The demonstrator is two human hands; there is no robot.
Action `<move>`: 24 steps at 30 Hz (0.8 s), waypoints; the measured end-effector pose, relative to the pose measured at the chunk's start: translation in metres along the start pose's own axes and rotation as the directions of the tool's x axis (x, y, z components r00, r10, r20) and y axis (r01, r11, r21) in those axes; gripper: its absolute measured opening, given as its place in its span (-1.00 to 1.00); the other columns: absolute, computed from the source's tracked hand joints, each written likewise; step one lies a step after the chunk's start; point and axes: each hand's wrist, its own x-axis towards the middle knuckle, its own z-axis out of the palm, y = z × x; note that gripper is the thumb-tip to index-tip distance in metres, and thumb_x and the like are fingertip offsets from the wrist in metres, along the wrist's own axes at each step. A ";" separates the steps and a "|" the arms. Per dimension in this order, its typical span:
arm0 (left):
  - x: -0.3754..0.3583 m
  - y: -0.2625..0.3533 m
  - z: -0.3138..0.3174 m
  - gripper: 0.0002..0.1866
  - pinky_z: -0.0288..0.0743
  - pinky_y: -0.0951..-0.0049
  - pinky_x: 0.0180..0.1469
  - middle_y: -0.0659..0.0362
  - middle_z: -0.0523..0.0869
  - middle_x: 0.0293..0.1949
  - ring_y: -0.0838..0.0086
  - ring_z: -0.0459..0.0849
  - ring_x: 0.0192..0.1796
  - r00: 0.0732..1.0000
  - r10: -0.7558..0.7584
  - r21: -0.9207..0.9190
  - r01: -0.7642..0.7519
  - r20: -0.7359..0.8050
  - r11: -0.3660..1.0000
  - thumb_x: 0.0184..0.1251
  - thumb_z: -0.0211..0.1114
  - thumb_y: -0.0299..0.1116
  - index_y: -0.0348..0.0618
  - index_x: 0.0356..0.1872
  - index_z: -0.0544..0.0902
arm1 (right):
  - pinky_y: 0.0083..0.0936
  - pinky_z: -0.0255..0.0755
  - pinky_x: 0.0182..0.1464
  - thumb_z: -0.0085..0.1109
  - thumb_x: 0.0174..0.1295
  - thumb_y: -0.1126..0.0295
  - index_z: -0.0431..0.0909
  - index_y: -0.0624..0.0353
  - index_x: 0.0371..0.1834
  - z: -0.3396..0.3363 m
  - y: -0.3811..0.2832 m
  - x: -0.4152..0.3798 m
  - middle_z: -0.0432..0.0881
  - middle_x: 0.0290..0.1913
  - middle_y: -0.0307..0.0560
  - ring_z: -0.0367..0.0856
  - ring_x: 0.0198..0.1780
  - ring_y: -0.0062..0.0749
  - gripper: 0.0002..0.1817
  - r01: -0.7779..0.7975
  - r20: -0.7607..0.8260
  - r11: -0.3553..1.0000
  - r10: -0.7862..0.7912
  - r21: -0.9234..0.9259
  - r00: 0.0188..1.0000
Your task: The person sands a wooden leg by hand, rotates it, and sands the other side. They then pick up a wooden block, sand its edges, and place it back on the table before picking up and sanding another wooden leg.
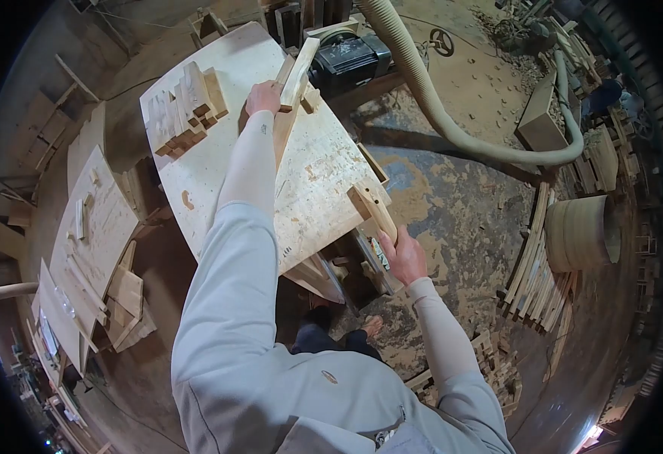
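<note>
My left hand (264, 98) is closed around a narrow brown wooden strip (285, 69) on the far part of the pale work table (320, 178). A lighter wooden bar (301, 72) lies beside that strip, close to my fingers. My right hand (407, 257) grips the near end of a wooden piece (381, 217) with dark drilled holes near its far end. That piece reaches over the table's right corner. To the left of my left hand, a stack of wooden blocks (188, 110) rests on the tabletop.
A black motor (350, 59) stands behind the table, and a ribbed hose (452, 129) curves to the right. Long wooden strips (532, 265) lie on the floor near a large drum (583, 233). Boards (82, 250) with offcuts are at left.
</note>
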 end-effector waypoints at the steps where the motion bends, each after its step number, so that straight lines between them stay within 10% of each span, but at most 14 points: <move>1: 0.000 0.001 -0.001 -0.60 0.68 -0.02 0.38 -0.05 0.88 0.25 -0.05 0.82 0.32 1.000 -0.013 0.003 0.013 0.017 1.000 0.69 0.33 0.04 0.17 0.31 0.89 | 0.31 0.60 -0.06 0.14 0.67 -0.21 0.55 0.19 0.00 -0.004 -0.004 0.000 0.82 -0.22 0.38 0.80 -0.13 0.48 -0.42 -0.016 0.017 1.000 0.016 0.007 1.000; 19: -0.009 -0.015 -0.007 -0.53 0.63 -0.08 0.43 -0.14 0.73 0.27 -0.19 0.67 0.40 0.995 0.042 -0.103 -0.032 0.095 0.994 0.58 0.38 -0.10 0.23 0.46 0.78 | 0.27 0.60 -0.01 0.21 0.63 -0.16 0.63 0.16 0.13 -0.021 -0.029 0.001 0.81 -0.15 0.42 0.78 -0.05 0.50 -0.47 -0.105 0.055 0.994 0.107 -0.043 0.993; 24: -0.010 -0.018 -0.027 -0.55 0.64 -0.06 0.37 -0.16 0.79 0.14 -0.11 0.76 0.22 0.978 0.175 0.073 -0.168 -0.115 0.983 0.52 0.37 -0.23 -0.07 0.36 0.79 | 0.29 0.60 -0.05 0.21 0.63 -0.16 0.62 0.15 0.10 -0.033 -0.039 0.003 0.81 -0.16 0.41 0.78 -0.07 0.52 -0.48 -0.100 0.083 0.994 0.103 -0.036 0.991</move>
